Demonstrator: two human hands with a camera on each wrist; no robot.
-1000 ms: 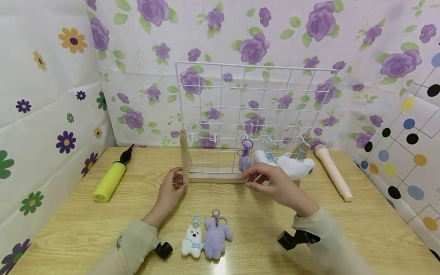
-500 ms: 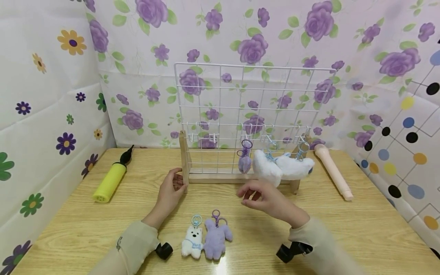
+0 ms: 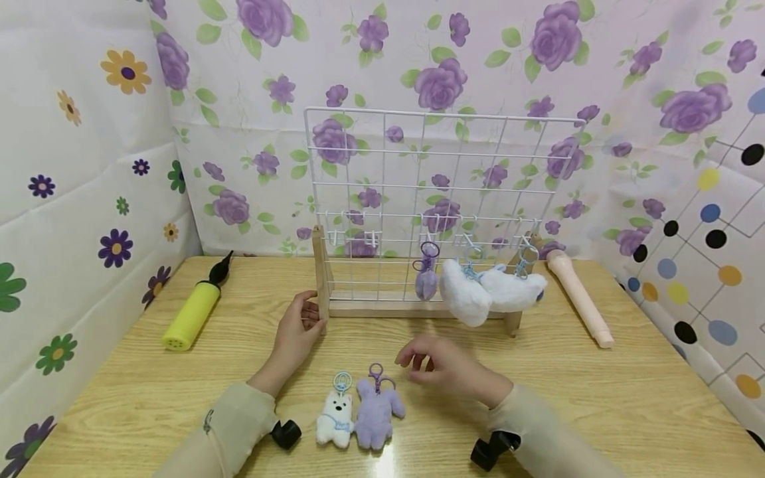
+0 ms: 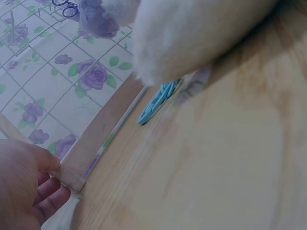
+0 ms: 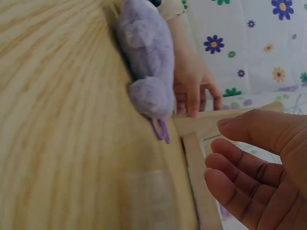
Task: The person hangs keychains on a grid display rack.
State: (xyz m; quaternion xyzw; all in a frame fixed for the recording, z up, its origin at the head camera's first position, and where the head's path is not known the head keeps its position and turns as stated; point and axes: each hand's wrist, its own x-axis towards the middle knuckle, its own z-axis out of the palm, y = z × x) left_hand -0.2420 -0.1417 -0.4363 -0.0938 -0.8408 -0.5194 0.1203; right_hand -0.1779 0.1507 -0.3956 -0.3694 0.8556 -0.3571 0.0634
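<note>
Several half-curled left fingers [image 4: 53, 201] on rack [image 3: 376, 309]

The table [image 3: 651, 392] is grained in yellow-brown. By its back left corner, the yellow pump [image 3: 195, 311] is topped with black; by the back right, the stick [image 3: 578, 299] is tinted pale pink. Near the front edge, the white bear [image 3: 335, 423] is ringed in light blue, the lilac toy [image 3: 374, 418] in purple. The rack [image 3: 382, 310] is made of white wire and pale wood; its charm [image 3: 426, 282] is lilac, its plushes [image 3: 465, 297] white. Beyond the back edge, white cloth [image 3: 502, 86] is printed with purple roses and green leaves; beyond the left, with many-coloured flowers; beyond the right, with many-coloured dots.
</note>
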